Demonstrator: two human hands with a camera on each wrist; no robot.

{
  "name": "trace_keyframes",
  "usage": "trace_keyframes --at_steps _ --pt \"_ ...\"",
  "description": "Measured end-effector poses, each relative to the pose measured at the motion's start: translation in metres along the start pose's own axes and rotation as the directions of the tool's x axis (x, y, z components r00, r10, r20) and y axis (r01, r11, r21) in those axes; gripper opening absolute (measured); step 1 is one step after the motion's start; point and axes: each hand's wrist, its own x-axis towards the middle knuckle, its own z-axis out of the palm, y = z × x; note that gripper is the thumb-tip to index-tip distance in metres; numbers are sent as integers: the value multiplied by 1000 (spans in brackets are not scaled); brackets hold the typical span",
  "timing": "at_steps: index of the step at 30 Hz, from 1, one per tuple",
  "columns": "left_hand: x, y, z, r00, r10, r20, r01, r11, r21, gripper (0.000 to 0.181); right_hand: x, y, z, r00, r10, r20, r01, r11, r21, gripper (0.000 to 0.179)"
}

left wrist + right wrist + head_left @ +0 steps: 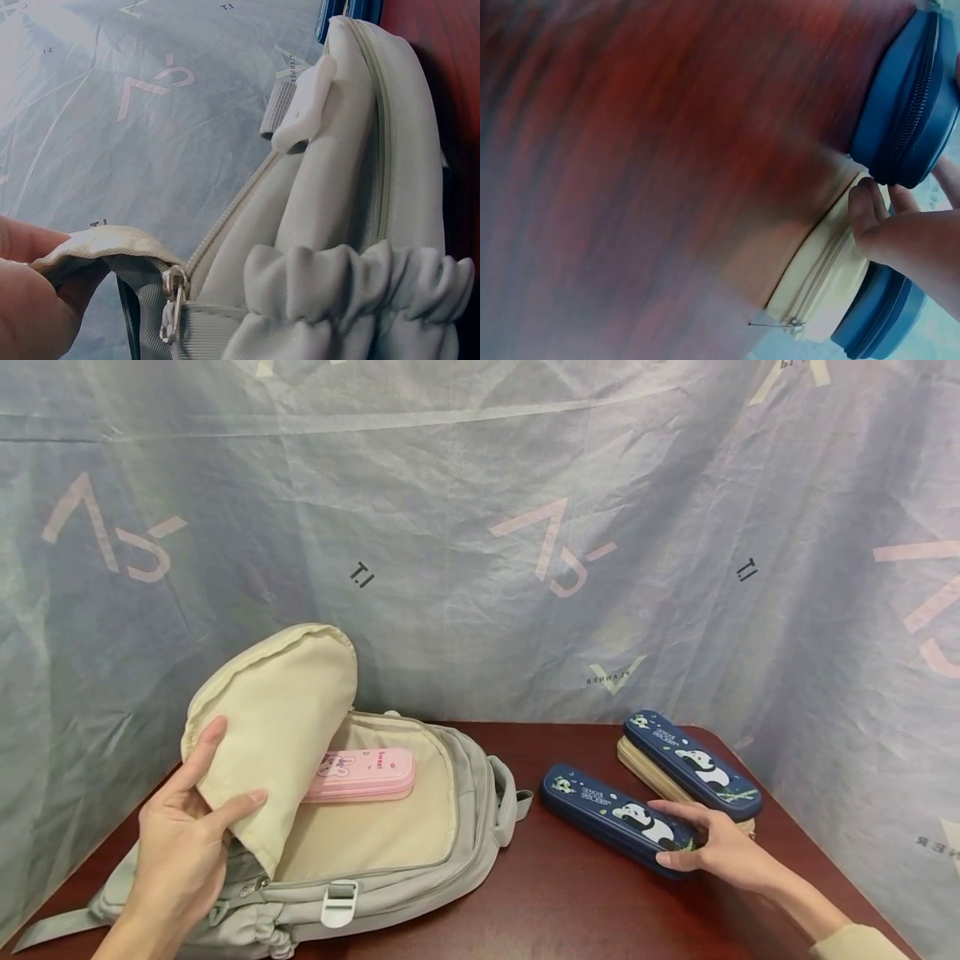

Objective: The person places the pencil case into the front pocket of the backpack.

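Note:
A light grey-green backpack (476, 810) lies on the table with its cream-lined front panel folded up. My left hand (180, 847) pinches the edge of that flap (292, 702) between thumb and fingers, holding it raised. Inside the opening lies a pink pencil case (386, 772) with a bunny print, its left end hidden behind the flap. At the right, my right hand (723, 852) grips the near end of a navy panda pencil case (588, 810), thumb on the near side and fingers over the far side. In the right wrist view, this navy case (896, 105) shows its zipper end.
Behind the right hand, a second navy panda pencil case (671, 743) sits on top of a beige case (641, 768). A zipper pull (174, 300) hangs beside the flap. Patterned grey cloth (450, 610) encloses the brown-red table (517, 902) at back and sides.

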Motion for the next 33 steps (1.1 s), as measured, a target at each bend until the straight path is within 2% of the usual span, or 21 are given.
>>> trace_keyframes --at_steps 4,13,20,30,33 --pt "0 1 1 1000 1 -7 0 1000 13 94 -5 3 -3 998 -16 53 15 1000 17 74" --pt "1 1 1 1000 0 7 0 1000 8 95 -9 10 -11 988 -6 153 -7 997 83 74" --pt "2 1 1 1000 -13 -1 13 1000 9 95 -12 13 -11 991 -61 117 50 994 98 75" --pt "1 0 -1 1000 -20 1 20 1000 -7 96 -13 17 -12 988 -30 150 12 992 124 71" --pt "1 -1 -2 1000 -18 9 18 1000 -15 96 -13 18 -14 984 -1 177 -26 989 146 71"
